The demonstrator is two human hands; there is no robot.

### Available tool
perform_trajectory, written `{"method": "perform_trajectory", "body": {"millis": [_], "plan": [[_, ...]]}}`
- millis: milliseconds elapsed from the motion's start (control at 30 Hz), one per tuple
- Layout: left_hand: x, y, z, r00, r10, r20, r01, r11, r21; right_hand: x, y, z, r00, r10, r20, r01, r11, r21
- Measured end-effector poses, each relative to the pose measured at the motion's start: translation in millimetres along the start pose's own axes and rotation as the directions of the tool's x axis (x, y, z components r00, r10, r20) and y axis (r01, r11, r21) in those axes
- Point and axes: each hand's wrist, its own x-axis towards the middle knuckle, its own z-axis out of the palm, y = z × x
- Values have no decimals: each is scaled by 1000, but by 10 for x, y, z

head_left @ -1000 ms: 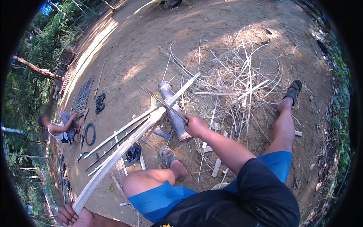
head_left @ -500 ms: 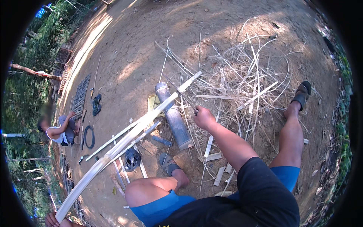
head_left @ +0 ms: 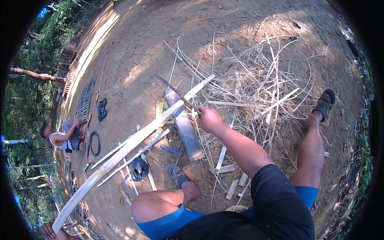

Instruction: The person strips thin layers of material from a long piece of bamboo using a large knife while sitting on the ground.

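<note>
A long pale split bamboo strip (head_left: 134,142) runs from the lower left up to the middle of the view. Its near end is gripped by my left hand (head_left: 54,232), partly cut off at the rim. My right hand (head_left: 210,119) is closed round the handle of a long-bladed knife (head_left: 176,92). The blade lies across the strip near its far end, pointing up and left. Under that part of the strip lies a thick grey bamboo log (head_left: 187,134), tilted on the ground between my feet.
Curly bamboo shavings (head_left: 260,88) heap up beyond my right hand. Thin strips (head_left: 148,148) and a black plastic bag (head_left: 140,169) lie by my left knee. At far left, another person (head_left: 66,136) sits beside a slatted panel (head_left: 85,100) and a black coil (head_left: 95,144).
My right hand has moved slightly left and up, and the knife blade has swung flatter, its tip going left. My left hand and the strip's near end have shifted slightly left.
</note>
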Motion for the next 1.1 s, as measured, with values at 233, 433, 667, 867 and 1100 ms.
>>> {"method": "perform_trajectory", "body": {"millis": [233,433,667,867,1100], "plan": [[53,-26,31,1000,-20,-16,19,1000,-23,196,572,30,978,201,-60,-201,980,12],[71,-37,-141,997,-4,-74,5,1000,15,-153,50,119,995,-46,84,43,999,32],[89,-109,-168,998,-54,-27,52,995,-81,291,1297,201,853,505,-129,-487,861,149],[25,-185,-288,989,-65,-135,53,994,-95,-159,1224,343,865,482,-139,-436,860,265],[-38,-160,-260,967,-45,-249,55,998,34,-488,-270,297,999,32,37,-40,968,249]]}}
